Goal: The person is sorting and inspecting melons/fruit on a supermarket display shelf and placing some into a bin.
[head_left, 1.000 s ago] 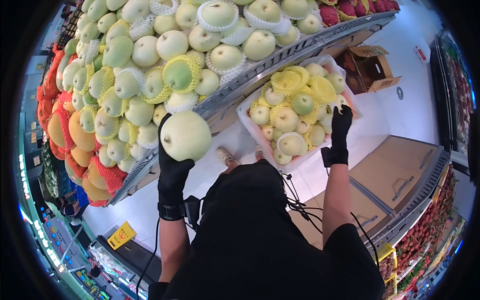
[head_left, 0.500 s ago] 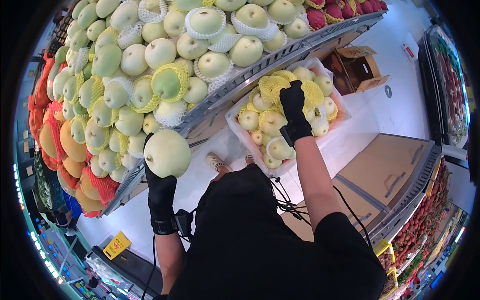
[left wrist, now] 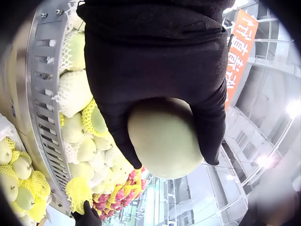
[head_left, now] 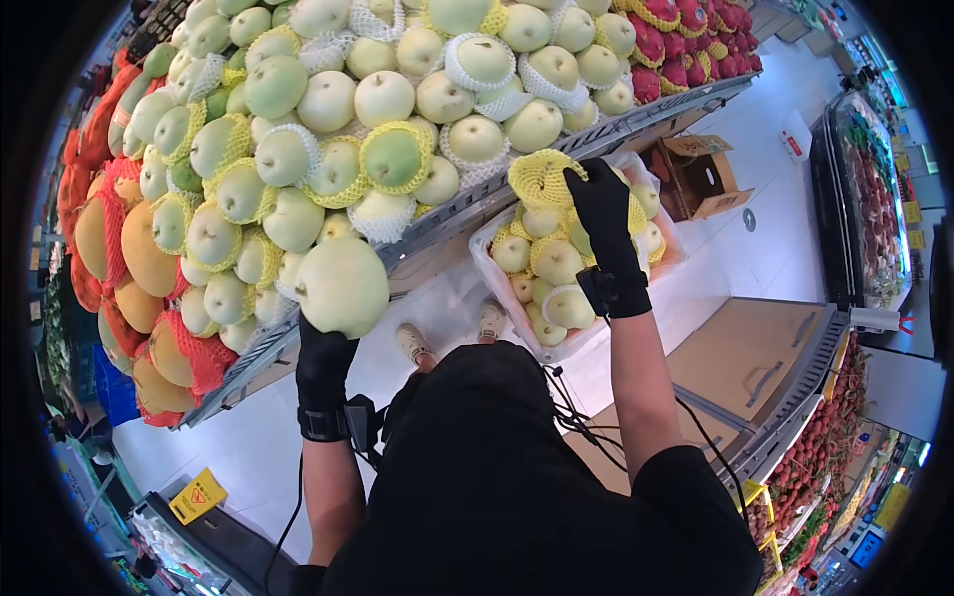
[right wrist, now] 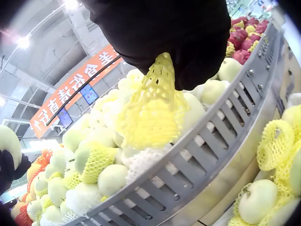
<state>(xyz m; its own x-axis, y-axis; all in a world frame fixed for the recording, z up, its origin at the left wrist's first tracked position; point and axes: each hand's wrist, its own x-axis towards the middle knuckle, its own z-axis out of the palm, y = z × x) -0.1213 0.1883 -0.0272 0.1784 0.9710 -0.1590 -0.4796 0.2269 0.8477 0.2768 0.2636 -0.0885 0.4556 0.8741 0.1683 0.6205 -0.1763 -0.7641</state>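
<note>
On the left, a large, round, pale green melon [head_left: 343, 286] without a sleeve rests in the grip of my gloved left hand [head_left: 326, 370], in front of the heaped display. The left wrist view shows the thumb and fingers around opposite sides of this melon [left wrist: 164, 146]. My gloved right hand [head_left: 604, 219] pinches a yellow foam net sleeve [head_left: 540, 181] by one end. In the right wrist view the sleeve [right wrist: 153, 115] hangs down from the curled fingers, with no fruit in it. Below that hand stands a white-lined crate [head_left: 484, 255] of melons, some in yellow netting.
A slatted grey rail [head_left: 452, 202] edges the display, piled with melons [head_left: 385, 97] and red dragon fruit [head_left: 686, 74]. An opened cardboard box [head_left: 717, 202] lies beyond the crate. Cabinets [head_left: 740, 358] stand at the right, and dark cables [head_left: 574, 412] hang near my waist.
My right hand has moved from the crate's right side to its far left, lifting a yellow foam net sleeve off the pile. The left hand still holds the melon, and the head view has shifted.
</note>
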